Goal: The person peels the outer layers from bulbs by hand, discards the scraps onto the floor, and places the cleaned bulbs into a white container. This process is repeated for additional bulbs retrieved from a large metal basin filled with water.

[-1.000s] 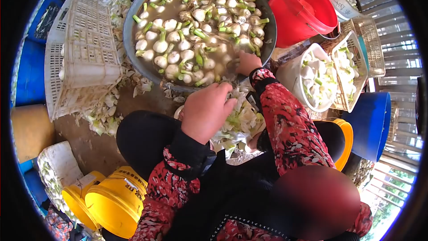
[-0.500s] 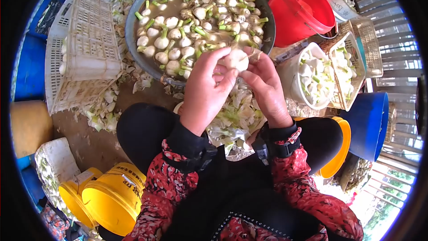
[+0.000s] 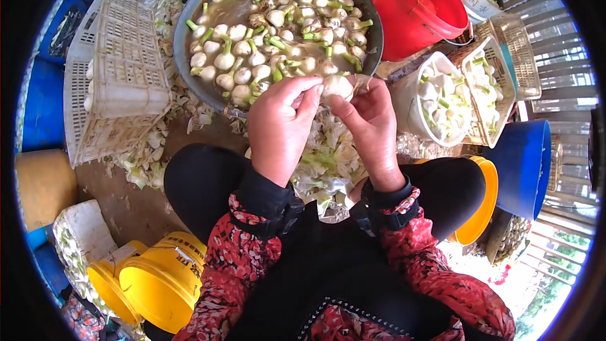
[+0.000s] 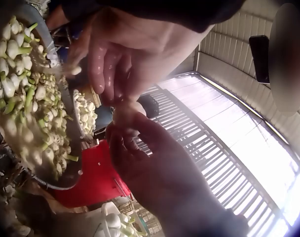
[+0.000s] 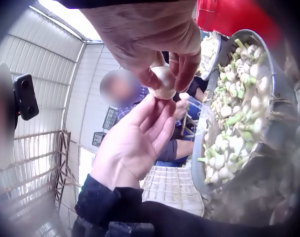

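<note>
Pinching bulb [image 3: 338,88], fingers [image 3: 302,84] near tub [image 3: 181,53]: bulbs [image 3: 276,17], murky water [image 3: 218,11].

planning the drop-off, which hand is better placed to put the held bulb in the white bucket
Likely the right hand: it and the left hand both hold the bulb, but the white bucket stands off to the right, nearer the right hand.
</note>
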`<state>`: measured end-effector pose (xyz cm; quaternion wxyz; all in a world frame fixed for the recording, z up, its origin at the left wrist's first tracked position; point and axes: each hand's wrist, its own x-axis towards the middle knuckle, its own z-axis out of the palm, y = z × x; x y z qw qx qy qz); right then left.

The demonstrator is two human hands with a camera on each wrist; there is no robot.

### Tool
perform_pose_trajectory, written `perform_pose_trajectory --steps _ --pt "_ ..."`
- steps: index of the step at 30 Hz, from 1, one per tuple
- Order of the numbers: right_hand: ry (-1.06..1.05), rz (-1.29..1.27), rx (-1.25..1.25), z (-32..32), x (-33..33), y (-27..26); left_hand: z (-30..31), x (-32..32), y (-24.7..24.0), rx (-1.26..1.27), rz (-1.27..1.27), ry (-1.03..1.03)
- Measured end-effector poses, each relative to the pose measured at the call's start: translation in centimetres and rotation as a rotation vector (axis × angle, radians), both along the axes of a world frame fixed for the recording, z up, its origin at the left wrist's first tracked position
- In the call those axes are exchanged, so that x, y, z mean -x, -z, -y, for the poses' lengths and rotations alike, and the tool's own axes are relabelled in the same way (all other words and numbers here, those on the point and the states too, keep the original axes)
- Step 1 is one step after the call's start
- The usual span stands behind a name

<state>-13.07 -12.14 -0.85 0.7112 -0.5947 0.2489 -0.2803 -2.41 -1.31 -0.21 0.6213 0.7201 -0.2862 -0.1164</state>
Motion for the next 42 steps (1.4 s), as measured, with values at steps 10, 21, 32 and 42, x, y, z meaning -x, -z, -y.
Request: perform_pose_trajectory --steps 10,21,32,42 --pt "0.064 -0.066 0.054 -0.9 0.2 0.0 -0.2 0.0 -0.8 -0.171 0.403 -0.034" --pt "-0.037 0.107 -0.230 0.9 2.0 -0.6 -0.3 -0.6 -1.2 0.146 -0.054 -0.006" --pt "-0.050 0.102 -0.213 -0.3 1.6 -1.1 0.2 -0.2 -0.7 -0.081 0.365 -0.120" --pt "-0.209 0.242 -0.455 2.3 4.1 0.1 -0.2 -0.5 -1.9 0.024 0.349 0.263"
